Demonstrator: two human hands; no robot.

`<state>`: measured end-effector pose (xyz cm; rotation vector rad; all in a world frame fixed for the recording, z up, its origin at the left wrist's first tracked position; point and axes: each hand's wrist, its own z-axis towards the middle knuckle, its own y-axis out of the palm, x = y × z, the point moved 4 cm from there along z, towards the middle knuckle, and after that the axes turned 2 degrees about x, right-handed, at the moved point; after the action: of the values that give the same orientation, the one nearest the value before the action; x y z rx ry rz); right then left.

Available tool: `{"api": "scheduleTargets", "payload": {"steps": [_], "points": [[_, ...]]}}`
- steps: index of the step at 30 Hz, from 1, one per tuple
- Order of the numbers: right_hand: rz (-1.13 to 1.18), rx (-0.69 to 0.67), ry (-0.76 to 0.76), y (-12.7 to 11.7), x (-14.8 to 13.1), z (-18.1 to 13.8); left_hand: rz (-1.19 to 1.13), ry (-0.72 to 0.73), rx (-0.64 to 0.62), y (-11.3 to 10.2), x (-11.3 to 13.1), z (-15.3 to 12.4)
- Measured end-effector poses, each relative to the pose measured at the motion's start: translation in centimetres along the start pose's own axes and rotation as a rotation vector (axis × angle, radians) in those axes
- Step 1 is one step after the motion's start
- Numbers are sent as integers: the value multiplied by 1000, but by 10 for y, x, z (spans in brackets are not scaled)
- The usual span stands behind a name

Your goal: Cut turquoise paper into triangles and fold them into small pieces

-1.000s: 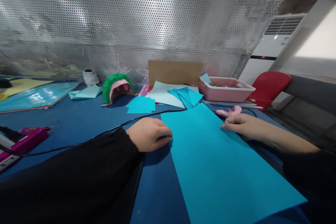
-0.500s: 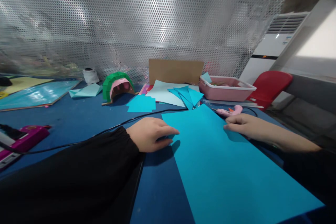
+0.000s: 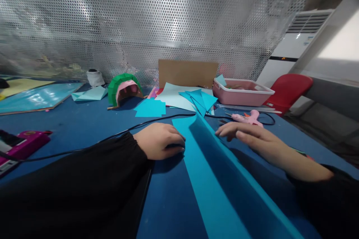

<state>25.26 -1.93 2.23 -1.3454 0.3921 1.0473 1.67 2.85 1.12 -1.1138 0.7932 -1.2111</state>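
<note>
Blue paper sheet point(image 3: 224, 183) at five o'clock in view, its right side raised off the table point(image 3: 168, 201).
At seven o'clock the left hand point(image 3: 160, 142) is curled, fingertips placed at the sheet's left edge; whether paper is pinched cannot be told. At four o'clock the right hand point(image 3: 249, 134) is unclenched, fingers extended beside the raised side. A pink glue gun point(image 3: 252, 117) is noted at three o'clock, a green arch point(image 3: 114, 89) at nine.
</note>
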Motion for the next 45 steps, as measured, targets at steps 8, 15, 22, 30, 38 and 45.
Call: {"api": "scheduleTargets", "payload": {"steps": [8,15,22,30,38,45], "points": [[-290,-257,-315,34,-8,-10,238,-114,168,-8,-7,1],[-389,-391,-422,46,-2,-14,179,-148,173,-4,10,7],[-428,-360,-452,48,5,-16,54,-138,-6,10,30,11],[-435,-365,-458,48,7,-16,56,-164,-91,16,28,11],[-437,-362,-457,49,7,-16,70,-174,-122,19,27,12],[-437,-366,-447,49,8,-17,90,-174,-159,18,29,12]]}}
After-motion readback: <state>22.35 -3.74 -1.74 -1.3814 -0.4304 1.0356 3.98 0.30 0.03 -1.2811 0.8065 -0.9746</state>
